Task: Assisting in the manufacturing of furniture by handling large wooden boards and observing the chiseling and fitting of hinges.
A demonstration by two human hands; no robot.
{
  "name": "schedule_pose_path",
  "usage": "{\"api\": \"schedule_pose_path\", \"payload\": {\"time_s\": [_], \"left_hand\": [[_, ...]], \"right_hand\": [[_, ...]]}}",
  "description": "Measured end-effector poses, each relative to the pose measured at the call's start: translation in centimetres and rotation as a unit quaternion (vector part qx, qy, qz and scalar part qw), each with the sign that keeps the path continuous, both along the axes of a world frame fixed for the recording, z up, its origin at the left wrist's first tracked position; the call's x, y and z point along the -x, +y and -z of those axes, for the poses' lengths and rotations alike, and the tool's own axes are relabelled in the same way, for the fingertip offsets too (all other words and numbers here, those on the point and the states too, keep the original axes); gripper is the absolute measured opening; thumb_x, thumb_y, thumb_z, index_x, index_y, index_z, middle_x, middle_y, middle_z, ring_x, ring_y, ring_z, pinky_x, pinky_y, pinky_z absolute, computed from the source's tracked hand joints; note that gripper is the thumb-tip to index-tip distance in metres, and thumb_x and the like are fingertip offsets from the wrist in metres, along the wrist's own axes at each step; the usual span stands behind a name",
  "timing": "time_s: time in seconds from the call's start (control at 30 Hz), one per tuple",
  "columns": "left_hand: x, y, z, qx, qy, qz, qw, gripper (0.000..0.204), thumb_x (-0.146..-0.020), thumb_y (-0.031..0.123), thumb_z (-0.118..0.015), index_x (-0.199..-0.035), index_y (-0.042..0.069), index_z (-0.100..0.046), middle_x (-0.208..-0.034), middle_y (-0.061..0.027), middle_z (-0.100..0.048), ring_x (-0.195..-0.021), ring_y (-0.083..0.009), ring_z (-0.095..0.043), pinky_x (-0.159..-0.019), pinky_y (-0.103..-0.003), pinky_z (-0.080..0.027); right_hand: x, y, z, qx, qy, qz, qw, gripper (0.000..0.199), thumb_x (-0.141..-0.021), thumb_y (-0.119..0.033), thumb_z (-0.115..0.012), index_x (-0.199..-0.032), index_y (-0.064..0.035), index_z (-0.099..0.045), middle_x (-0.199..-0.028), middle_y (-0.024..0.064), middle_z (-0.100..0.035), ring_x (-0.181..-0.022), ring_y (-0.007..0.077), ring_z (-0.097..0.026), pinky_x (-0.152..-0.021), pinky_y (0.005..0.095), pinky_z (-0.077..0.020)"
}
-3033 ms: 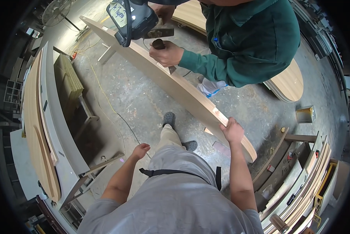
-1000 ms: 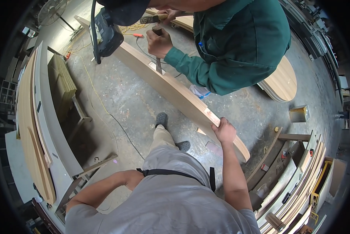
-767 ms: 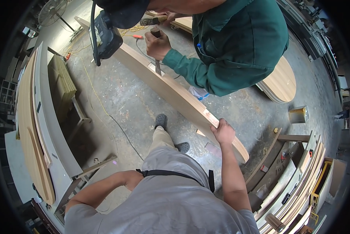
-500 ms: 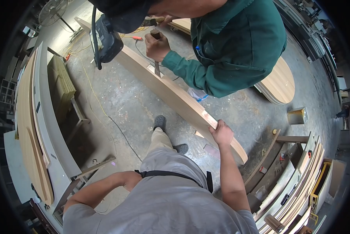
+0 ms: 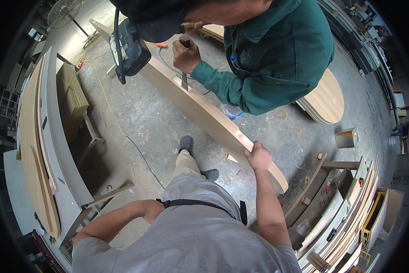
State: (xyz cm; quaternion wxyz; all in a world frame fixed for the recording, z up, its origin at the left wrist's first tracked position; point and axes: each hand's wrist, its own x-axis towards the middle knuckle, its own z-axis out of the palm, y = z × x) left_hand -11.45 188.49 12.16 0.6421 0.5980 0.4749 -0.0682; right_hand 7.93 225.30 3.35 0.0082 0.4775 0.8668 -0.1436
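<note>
My right hand (image 5: 259,157) is wrapped over the top edge of a long, thick wooden board (image 5: 195,111), close to its rounded near end. The board stands on edge and runs off to the far left. My left hand (image 5: 153,210) rests at my waist, its fingers hidden. Across the board, a co-worker in a green jacket (image 5: 277,59) holds a chisel (image 5: 185,82) upright, its tip at a notch cut in the board's top edge. The co-worker's other hand has what looks like a hammer (image 5: 186,27), partly hidden by the cap.
A workbench with wooden panels (image 5: 38,182) stands at the left. Rounded panels (image 5: 325,98) are stacked at the right, near a metal can (image 5: 347,138). A rack of wood strips (image 5: 350,218) is at the lower right. A cable (image 5: 143,157) crosses the floor.
The co-worker's head and cap have shifted slightly to the right and down. The hand on the chisel has moved a little right. My hands stay in place.
</note>
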Motion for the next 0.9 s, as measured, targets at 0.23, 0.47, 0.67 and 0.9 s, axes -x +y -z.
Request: {"api": "schedule_pose_path", "payload": {"time_s": [0.23,0.47,0.67,0.9], "left_hand": [[-0.2,-0.1,-0.4,0.013,0.020,-0.005,1.000,0.042,-0.065,0.038,-0.066,-0.096,0.010,-0.062,-0.096,-0.0189,-0.062,-0.092,-0.0396,-0.057,-0.073,-0.044,-0.046],[0.0,-1.4,-0.8,-0.018,0.024,-0.027,0.999,0.039,-0.065,0.037,-0.065,-0.091,0.007,-0.064,-0.091,-0.0192,-0.063,-0.089,-0.0383,-0.058,-0.072,-0.043,-0.047],[1.4,-2.5,-1.0,0.006,0.032,-0.006,0.999,0.042,-0.065,0.039,-0.066,-0.094,0.008,-0.064,-0.095,-0.0191,-0.063,-0.091,-0.0392,-0.057,-0.073,-0.043,-0.047],[4.2,-6.9,-1.9,-0.018,0.029,-0.055,0.998,0.040,-0.064,0.037,-0.066,-0.092,0.008,-0.064,-0.093,-0.0195,-0.063,-0.089,-0.0396,-0.057,-0.072,-0.044,-0.047]], "right_hand": [[-0.1,0.0,0.1,0.001,0.003,-0.001,1.000,0.042,-0.068,-0.044,-0.069,-0.089,-0.0099,-0.055,-0.082,0.0088,-0.063,-0.073,0.0276,-0.063,-0.064,0.0393,-0.0504],[0.0,-0.2,0.0,-0.001,0.005,0.000,1.000,0.042,-0.069,-0.044,-0.069,-0.089,-0.0096,-0.054,-0.082,0.0094,-0.063,-0.074,0.0282,-0.063,-0.065,0.0397,-0.0504],[0.3,-0.5,-0.4,0.006,-0.005,0.007,1.000,0.042,-0.068,-0.043,-0.070,-0.089,-0.0097,-0.054,-0.083,0.0097,-0.063,-0.076,0.0287,-0.063,-0.067,0.0398,-0.0502],[1.0,-1.2,-0.6,0.011,-0.026,0.021,0.999,0.041,-0.067,-0.042,-0.071,-0.085,-0.0085,-0.054,-0.082,0.0106,-0.062,-0.078,0.0304,-0.061,-0.068,0.0414,-0.0487]]}}
